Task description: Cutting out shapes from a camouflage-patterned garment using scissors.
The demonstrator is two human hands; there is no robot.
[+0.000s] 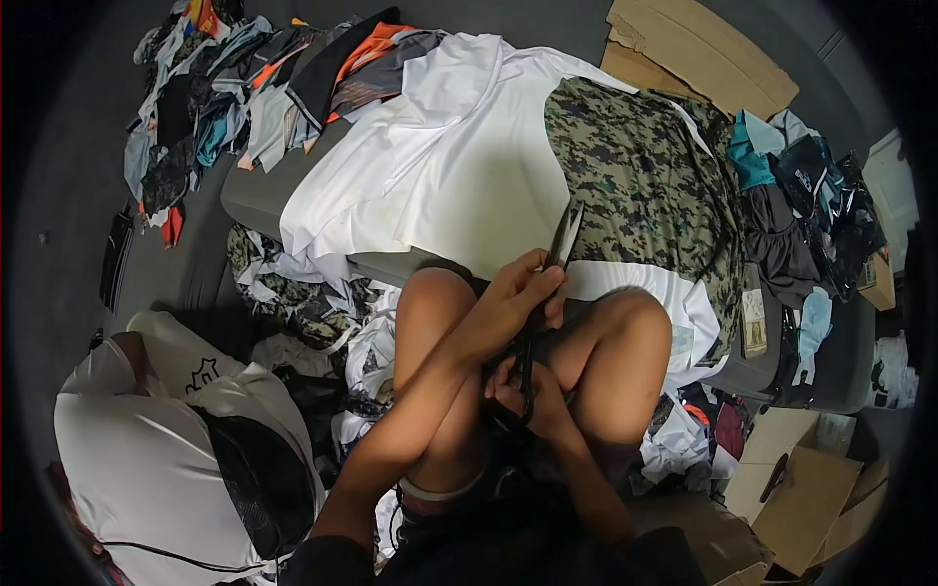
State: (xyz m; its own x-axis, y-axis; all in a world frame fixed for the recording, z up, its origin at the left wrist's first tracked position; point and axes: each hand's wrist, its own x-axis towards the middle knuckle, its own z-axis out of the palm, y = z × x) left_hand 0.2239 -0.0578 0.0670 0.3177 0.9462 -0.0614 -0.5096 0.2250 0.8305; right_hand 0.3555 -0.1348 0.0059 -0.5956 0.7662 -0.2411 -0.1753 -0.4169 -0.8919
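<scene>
Above my lap is a pair of large scissors [563, 240] with metal blades and black handles. The blades point away from me, with their tips slightly apart. My left hand [532, 288] is closed around the scissors near the base of the blades. Lower down, between my knees, my right hand [528, 393] has its fingers curled at the black handles; part of that grip is in shadow. Just beyond the blade tips, a white cloth [479, 186] lies spread out beside a camouflage-patterned cloth [640, 176], their edges meeting along a curve.
Colourful fabric scraps [210, 107] are heaped at the far left. Flattened cardboard [699, 49] lies at the far right, above bagged dark garments [811, 195]. A bulging white sack [156, 439] stands at my left. Open cardboard boxes [806, 498] sit at the lower right.
</scene>
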